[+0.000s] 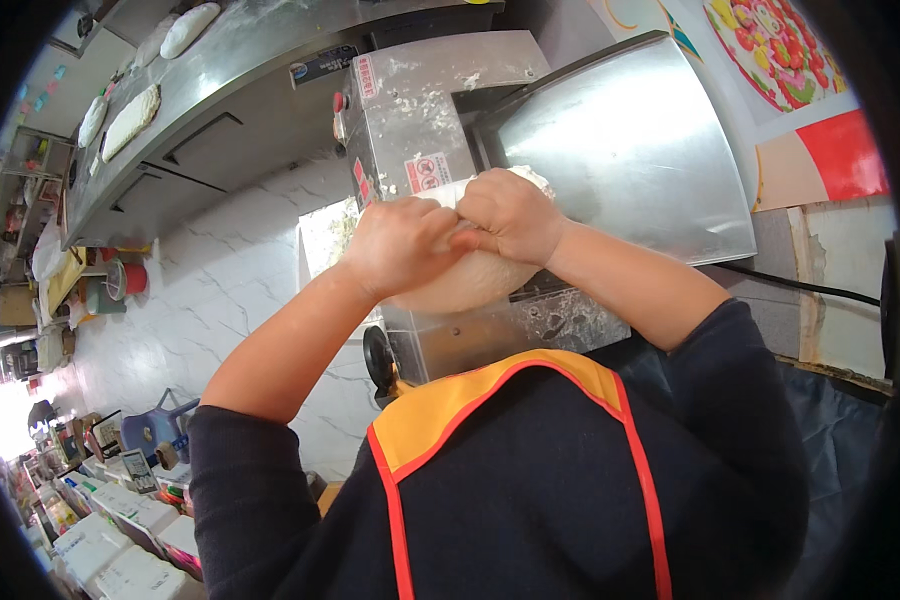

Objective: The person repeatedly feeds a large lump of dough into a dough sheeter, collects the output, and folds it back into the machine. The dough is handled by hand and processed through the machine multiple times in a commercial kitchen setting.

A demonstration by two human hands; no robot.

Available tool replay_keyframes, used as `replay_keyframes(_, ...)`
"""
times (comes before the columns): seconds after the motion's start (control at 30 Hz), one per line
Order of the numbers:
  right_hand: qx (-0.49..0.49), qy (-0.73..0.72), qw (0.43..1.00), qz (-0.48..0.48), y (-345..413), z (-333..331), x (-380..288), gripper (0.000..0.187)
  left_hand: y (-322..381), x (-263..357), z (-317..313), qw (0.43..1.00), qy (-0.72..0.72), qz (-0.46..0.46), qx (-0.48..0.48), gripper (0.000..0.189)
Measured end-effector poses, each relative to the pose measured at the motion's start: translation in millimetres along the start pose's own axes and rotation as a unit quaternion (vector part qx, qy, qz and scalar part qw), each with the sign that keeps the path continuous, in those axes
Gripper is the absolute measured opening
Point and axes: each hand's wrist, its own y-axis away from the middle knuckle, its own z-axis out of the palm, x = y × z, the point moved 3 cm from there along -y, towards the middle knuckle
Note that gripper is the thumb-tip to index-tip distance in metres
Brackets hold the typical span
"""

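A large pale slab of dough [457,289] hangs from my two hands, in front of a flour-dusted stainless-steel machine [412,112]. My left hand [405,244] is closed on the dough's upper left part. My right hand [510,214] grips it just to the right, and the two hands nearly meet at the middle. Some of the dough shows behind and above my knuckles. The fingertips are partly hidden in its folds. A broad sloping metal tray [622,142] lies just beyond my right hand.
At the upper left, a steel counter [262,67] carries several dough pieces [131,122]. A red button [338,103] is on the machine's left side. A black cable [802,283] runs at the right. White boxes [131,506] and a blue plastic stool [150,429] stand at the lower left.
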Motion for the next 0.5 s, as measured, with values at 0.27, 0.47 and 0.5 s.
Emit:
replay_keyframes(0.27, 0.088, -0.070, 0.974, 0.194, 17, -25, 14, 0.061, 31, -26, -16, 0.945, 0.275, -0.151, 0.092, 0.092)
replay_keyframes(0.47, 0.149, -0.407, 0.860, 0.270, 83, 18, 45, 0.096, 96, -29, 55, 0.829, 0.460, -0.249, 0.200, 0.102)
replay_keyframes(0.5, 0.162, -0.438, 0.839, 0.280, 77, 22, 52, 0.092, 90, -31, 58, 0.795, 0.500, -0.263, 0.224, 0.100)
